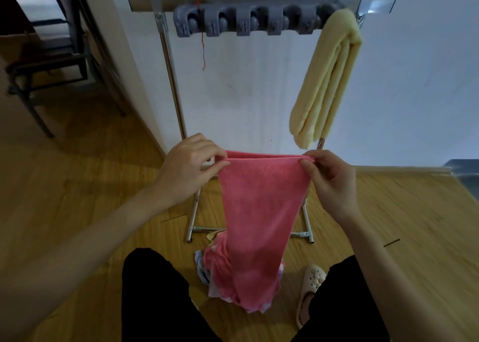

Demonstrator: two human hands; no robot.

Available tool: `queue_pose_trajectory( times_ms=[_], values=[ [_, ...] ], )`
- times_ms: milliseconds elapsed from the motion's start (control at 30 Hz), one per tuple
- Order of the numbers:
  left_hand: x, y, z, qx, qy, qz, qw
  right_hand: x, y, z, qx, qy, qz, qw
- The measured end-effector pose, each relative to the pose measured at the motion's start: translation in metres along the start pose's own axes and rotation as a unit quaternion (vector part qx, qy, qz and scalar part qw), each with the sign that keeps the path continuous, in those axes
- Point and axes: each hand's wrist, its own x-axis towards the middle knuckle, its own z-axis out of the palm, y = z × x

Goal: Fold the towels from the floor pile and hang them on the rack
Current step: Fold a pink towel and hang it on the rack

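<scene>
Yellow towel [327, 77] already hangs folded at the rack's [171, 64] upper right; your left hand [190, 169] and right hand [330, 178] pinch the pink towel's [259, 212] doubled edge mid-frame, floor pile [207, 271] waiting below.

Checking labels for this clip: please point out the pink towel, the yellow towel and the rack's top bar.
pink towel [259, 212]: head view, middle of hanging cloth.
yellow towel [326, 82]: head view, middle of folded drape.
rack's top bar [259, 1]: head view, bar's centre.

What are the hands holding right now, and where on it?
Both hands pinch the pink towel at its top corners: left hand the left, right hand the right.
</scene>
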Motion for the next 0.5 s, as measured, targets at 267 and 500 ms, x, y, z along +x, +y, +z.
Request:
queue_pose_trajectory(
  times_ms=[267,500],
  values=[
    [-0.004,0.004,0.017,0.035,-0.02,-0.045,0.998,0.005,-0.014,0.01,-0.047,-0.019,-0.029,0.998],
    [-0.006,0.007,0.033,0.119,0.083,-0.043,0.988,0.003,-0.01,0.016,-0.045,0.015,-0.012,0.999]
  ],
)
